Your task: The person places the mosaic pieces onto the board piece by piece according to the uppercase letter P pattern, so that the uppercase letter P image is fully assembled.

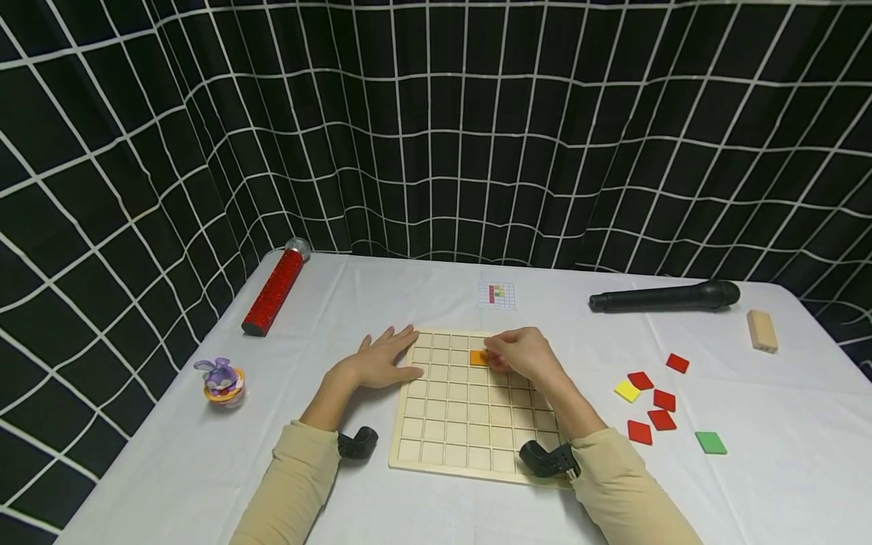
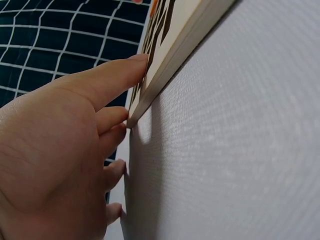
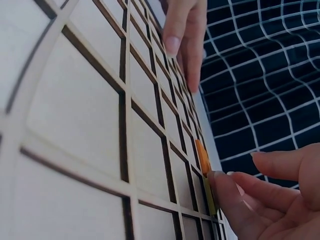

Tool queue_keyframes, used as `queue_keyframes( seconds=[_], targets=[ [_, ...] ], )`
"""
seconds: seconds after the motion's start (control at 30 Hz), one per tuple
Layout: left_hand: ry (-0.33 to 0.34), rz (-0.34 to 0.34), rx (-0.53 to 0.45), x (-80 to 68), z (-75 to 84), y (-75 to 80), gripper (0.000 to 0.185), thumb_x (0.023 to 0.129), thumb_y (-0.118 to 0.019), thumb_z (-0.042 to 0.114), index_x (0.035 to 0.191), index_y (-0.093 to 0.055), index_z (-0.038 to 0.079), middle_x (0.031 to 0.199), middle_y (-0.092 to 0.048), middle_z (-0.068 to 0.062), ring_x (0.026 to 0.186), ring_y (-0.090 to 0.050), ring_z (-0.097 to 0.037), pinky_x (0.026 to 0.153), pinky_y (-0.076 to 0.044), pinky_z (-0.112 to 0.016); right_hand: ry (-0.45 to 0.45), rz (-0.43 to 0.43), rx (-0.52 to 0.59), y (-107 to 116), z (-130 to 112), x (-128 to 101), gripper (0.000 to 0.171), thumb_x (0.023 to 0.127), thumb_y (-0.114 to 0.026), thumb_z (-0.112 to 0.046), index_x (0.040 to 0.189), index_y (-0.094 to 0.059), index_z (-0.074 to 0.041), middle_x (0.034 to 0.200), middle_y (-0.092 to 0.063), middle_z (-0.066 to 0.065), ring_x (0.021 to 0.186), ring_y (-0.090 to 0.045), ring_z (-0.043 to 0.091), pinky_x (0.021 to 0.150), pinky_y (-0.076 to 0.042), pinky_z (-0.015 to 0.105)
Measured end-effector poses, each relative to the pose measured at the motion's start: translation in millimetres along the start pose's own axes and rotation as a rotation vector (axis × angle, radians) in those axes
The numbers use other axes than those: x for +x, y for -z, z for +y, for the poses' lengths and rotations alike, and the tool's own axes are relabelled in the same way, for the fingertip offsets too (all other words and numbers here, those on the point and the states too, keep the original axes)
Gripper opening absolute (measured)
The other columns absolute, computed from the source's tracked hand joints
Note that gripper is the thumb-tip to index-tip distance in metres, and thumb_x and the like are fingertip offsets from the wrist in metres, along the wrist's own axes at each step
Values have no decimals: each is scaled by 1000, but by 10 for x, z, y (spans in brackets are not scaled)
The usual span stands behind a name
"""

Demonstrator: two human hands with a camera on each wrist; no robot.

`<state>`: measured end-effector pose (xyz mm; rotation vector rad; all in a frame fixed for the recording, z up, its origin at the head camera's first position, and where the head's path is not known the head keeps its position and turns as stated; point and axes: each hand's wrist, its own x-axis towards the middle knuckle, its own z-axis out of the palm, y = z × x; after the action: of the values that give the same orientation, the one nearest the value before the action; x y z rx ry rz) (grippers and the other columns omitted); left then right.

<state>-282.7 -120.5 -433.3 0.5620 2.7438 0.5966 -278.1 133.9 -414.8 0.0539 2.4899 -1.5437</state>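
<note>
Carefully, a person in beige sleeves (image 1: 293, 477) works at a wooden grid board (image 1: 436, 431) on a white-covered table (image 1: 170, 469). The left hand (image 1: 381, 363), its fingers spread, rests at the board's left edge, thumb on the rim. Across the grid and well apart from it, the right hand (image 1: 524, 352) reaches the far rows, one fingertip appearing to touch a yellow square (image 3: 210, 196) just beside an orange tile (image 1: 479, 358); another fingertip stands off, gripping nothing visible. Five red tiles (image 1: 639, 432), a loose yellow tile (image 1: 627, 390) and a green tile (image 1: 711, 443) lie to the right; a printed card (image 1: 496, 295) sits beyond the board.
</note>
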Motion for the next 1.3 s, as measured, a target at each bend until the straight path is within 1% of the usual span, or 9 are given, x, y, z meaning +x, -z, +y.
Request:
queue_keyframes(
  seconds=[0.17,0.3,0.4,0.6,0.7,0.83,0.93,1.07,1.3],
  targets=[
    [-1,-3,-4,-12,0,-10,75,93,-56,45,152,-25,9,157,-18,-6,143,-9,-31,111,0,-57,6,-19,42,0,26,-3,33,94,-58,-17,112,-64,11,96,-69,16,74,-65,15,71,-56,27],
    [-4,-6,-6,-14,-4,-12,75,93,-56,44,151,-25,8,157,-18,-6,143,-9,-32,111,0,-57,65,-58,85,68,52,-6,35,97,-56,-16,116,-61,12,96,-68,19,77,-66,19,72,-56,28],
    [-3,-4,-1,-9,-12,-14,75,93,-55,45,152,-25,9,157,-18,-6,143,-9,-31,111,-1,-57,108,-105,108,149,65,-5,37,97,-55,-17,119,-59,13,96,-68,19,81,-65,21,73,-56,29],
    [-3,-3,6,4,-21,-10,75,93,-55,46,151,-26,9,157,-18,-6,143,-9,-32,111,-1,-57,147,-194,116,333,112,-7,42,98,-56,-20,121,-56,15,102,-67,20,88,-66,21,76,-55,30],
    [-3,-4,9,9,-23,-13,75,93,-55,46,151,-26,9,157,-18,-5,143,-9,-32,111,-1,-57,142,-210,144,422,146,-22,40,98,-54,-17,122,-55,15,105,-66,21,91,-66,23,79,-55,31],
    [-4,-1,11,16,-27,-19,75,93,-55,46,151,-26,9,157,-18,-5,143,-10,-31,111,-1,-57,154,-226,185,558,193,-60,40,99,-52,-13,125,-51,17,111,-63,26,95,-66,24,83,-53,33],
    [-6,-1,12,17,-25,-15,75,93,-55,46,152,-25,9,157,-17,-5,143,-9,-31,111,-1,-57,157,-235,229,677,238,-84,42,99,-51,-12,127,-47,19,115,-61,29,95,-66,21,86,-52,33],
    [-5,-1,14,14,-15,-8,75,93,-55,46,152,-25,9,157,-17,-5,143,-9,-31,111,-1,-57,131,-218,289,840,306,-105,47,99,-54,-15,131,-43,19,117,-61,24,95,-66,14,88,-51,32],
    [2,-3,16,13,-6,-15,75,93,-55,46,152,-25,9,157,-18,-5,143,-9,-31,111,-1,-56,99,-183,362,1085,415,-133,59,98,-57,-22,135,-37,19,111,-67,6,97,-65,9,88,-50,30]
  ],
)
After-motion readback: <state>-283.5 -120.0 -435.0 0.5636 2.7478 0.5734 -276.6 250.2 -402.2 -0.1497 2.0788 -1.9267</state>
